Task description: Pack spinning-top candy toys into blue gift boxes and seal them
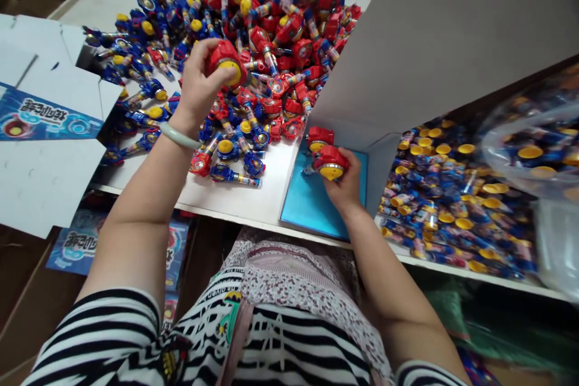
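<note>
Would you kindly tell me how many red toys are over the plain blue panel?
2: one red toy in the right hand, and a second red toy just beyond it, both over the plain blue panel. Others may be hidden behind them.

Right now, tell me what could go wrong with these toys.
The left hand holds one red toy close to the heap; a bump might set loose toys sliding. The second red toy, in the right hand, may knock the third red toy just behind it. A blue toy lies near the front of the table, so a stray nudge might send it off.
</note>
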Tool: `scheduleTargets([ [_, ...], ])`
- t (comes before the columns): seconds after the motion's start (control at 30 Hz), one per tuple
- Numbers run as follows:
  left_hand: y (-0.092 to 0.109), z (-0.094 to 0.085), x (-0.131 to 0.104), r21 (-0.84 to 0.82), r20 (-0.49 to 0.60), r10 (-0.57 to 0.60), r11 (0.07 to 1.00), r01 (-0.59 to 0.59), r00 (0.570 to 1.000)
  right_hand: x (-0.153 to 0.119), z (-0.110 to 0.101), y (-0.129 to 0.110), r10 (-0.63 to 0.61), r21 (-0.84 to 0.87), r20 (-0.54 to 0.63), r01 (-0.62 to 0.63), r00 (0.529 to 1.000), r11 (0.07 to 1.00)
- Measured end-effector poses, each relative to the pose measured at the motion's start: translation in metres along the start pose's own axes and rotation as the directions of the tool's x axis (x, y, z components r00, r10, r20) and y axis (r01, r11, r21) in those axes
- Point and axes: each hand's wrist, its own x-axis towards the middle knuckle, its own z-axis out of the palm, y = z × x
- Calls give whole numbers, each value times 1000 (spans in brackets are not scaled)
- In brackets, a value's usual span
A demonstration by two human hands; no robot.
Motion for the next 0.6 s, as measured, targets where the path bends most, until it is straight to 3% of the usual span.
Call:
scheduleTargets([
  [0.13, 57, -1, -44, -100, 54, -1, 995, 6, 999, 0, 1, -3, -40, 21, 53, 39, 998, 999],
  [0.2, 78, 1, -63, -97, 95, -8, 995, 17, 995, -4, 4, -2, -17, 21, 50, 16, 999, 1000],
  [0.27, 95, 5, -74, -100, 159, -22, 994, 39, 987, -9, 7, 0, 26, 18, 129, -29, 991, 999],
  [0.37, 115, 12, -81, -120, 298, -13, 991, 51, 955, -11, 8, 2, 69, 33, 284, -82, 956, 996],
  [0.5, 131, 24, -89, -167, 410, 3, 983, 71, 912, -7, -12, -2, 94, 22, 367, -110, 925, 994],
  [0.6, 136, 33, -95, -196, 425, -27, 973, 122, 905, -7, -37, -20, 141, 0, 308, -148, 941, 989],
])
